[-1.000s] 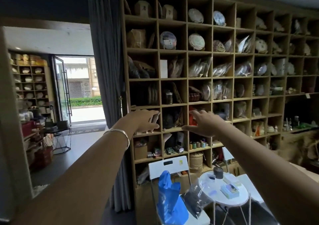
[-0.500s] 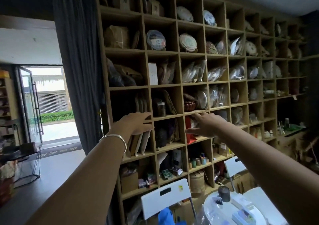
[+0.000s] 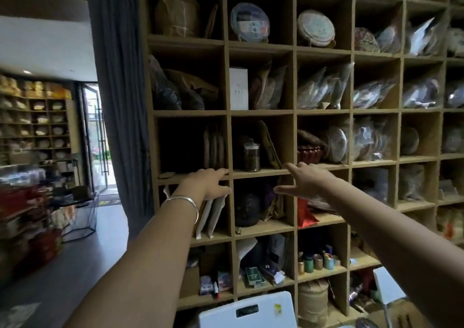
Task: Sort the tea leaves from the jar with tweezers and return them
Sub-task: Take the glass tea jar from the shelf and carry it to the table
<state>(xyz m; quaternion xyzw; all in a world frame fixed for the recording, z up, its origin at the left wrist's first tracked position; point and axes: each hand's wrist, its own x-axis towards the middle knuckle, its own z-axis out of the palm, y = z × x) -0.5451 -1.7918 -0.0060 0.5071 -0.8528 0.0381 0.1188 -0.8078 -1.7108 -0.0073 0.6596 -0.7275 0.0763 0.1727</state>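
Observation:
A glass jar [image 3: 251,156] of dark tea leaves with a clear lid stands in a cubby of the tall wooden shelf [image 3: 261,173]. Both my arms are stretched toward that cubby. My left hand [image 3: 209,183], with a silver bangle on the wrist, is just below and left of the jar, fingers extended and holding nothing. My right hand [image 3: 302,183] is below and right of the jar, fingers spread and empty. Neither hand touches the jar. No tweezers are in view.
The shelf cubbies hold wrapped tea cakes [image 3: 315,27], bags, a white box [image 3: 238,88] and a dark pot [image 3: 247,208]. A white folding chair [image 3: 247,312] stands below me. A grey curtain [image 3: 118,96] hangs at the left beside an open doorway.
I have stepped closer to the shelf, so the jar's cubby is now large in view. Both hands have risen and reached nearer to the jar's shelf.

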